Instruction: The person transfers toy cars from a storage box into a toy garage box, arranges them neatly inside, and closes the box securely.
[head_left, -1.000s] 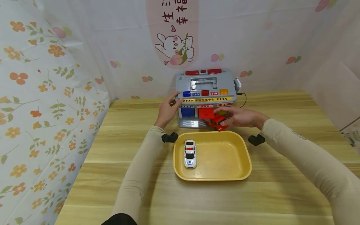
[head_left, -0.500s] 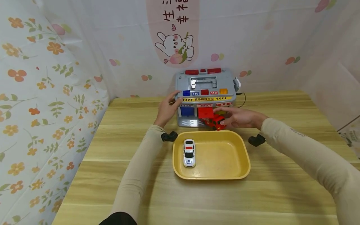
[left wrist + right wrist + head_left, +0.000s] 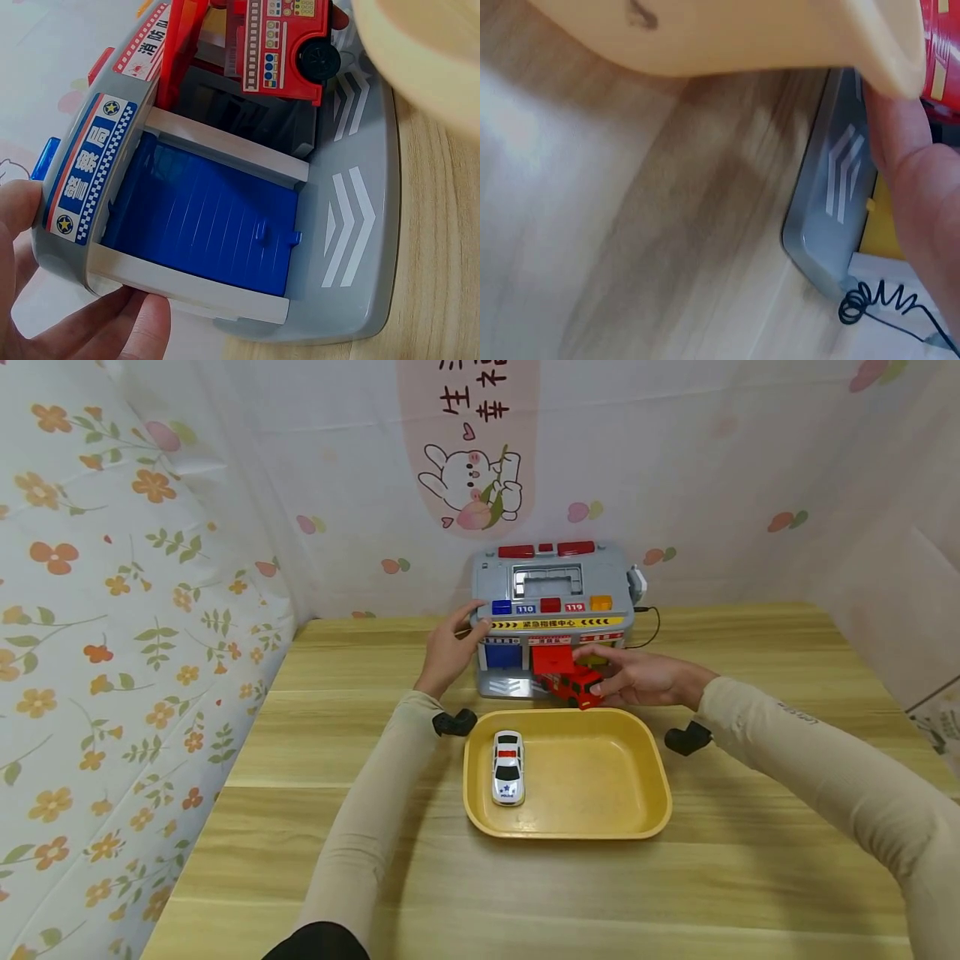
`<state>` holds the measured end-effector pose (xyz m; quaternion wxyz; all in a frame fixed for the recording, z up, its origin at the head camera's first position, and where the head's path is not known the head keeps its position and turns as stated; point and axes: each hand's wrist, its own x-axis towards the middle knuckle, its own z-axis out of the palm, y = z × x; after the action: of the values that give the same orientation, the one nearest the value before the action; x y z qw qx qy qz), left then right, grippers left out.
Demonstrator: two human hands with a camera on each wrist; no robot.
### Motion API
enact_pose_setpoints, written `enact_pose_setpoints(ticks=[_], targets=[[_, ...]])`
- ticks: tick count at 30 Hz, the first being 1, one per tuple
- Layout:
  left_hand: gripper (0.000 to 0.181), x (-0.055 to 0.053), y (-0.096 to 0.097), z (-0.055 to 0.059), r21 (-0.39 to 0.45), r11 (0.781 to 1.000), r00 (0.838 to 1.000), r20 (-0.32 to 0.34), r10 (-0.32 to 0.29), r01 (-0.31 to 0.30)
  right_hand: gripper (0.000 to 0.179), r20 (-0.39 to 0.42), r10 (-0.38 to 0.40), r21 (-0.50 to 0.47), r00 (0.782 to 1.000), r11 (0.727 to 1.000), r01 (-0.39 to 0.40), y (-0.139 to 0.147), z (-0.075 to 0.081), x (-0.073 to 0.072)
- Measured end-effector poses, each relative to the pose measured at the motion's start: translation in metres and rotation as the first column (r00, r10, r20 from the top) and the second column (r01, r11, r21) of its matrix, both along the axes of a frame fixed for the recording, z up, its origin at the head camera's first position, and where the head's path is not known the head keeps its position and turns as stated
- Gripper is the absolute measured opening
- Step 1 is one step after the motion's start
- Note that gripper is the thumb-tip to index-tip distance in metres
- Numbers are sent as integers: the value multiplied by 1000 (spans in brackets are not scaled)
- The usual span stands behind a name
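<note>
A grey toy rescue station (image 3: pixel 551 578) stands at the back of the table, its left end held by my left hand (image 3: pixel 447 652). In the left wrist view, fingers wrap the side wall beside the lowered blue door (image 3: pixel 210 217). My right hand (image 3: pixel 648 677) holds a red toy fire truck (image 3: pixel 576 687) at the middle bay, under the raised red door (image 3: pixel 552 659). The left wrist view shows the truck in front of the bay opening, angled over the grey ramp. The right hand partly hides the yellow door (image 3: pixel 883 221).
A yellow tray (image 3: pixel 480 822) lies in front of the station, with a white toy police car (image 3: pixel 507 768) at its left side. A black coiled cord (image 3: pixel 862 304) runs from the station's right end. A printed cloth (image 3: pixel 337 527) hangs behind the wooden table.
The head view has shifted slightly. Both hands keep their holds on the station and the fire truck, which stays at the middle bay with little visible movement.
</note>
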<state>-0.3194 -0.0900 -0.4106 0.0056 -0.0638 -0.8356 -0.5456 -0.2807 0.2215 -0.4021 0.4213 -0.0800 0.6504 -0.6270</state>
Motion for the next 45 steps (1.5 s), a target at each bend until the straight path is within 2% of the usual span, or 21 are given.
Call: enact_pose_setpoints(ticks=[5, 14, 25, 29, 34, 45], targets=[[40, -1, 0, 0, 13, 1000, 1000, -7, -12, 12, 62, -6, -33, 20, 999, 999, 33, -3, 0, 3], [41, -1, 0, 1, 0, 1000, 1000, 5, -2, 2, 74, -66, -14, 23, 998, 1000, 16, -13, -1, 4], [40, -1, 0, -1, -7, 1000, 1000, 17, 8, -8, 83, -131, -26, 126, 991, 991, 43, -24, -4, 2], [41, -1, -1, -1, 0, 1000, 1000, 10, -5, 5, 85, -117, -46, 135, 992, 989, 62, -28, -4, 2], [41, -1, -1, -1, -3, 1000, 1000, 7, -5, 5, 87, -88, -53, 87, 995, 994, 61, -30, -1, 4], [41, -1, -1, -1, 6, 1000, 1000, -1, -6, 6, 70, -133, -14, 69, 991, 997, 23, -25, -6, 5]])
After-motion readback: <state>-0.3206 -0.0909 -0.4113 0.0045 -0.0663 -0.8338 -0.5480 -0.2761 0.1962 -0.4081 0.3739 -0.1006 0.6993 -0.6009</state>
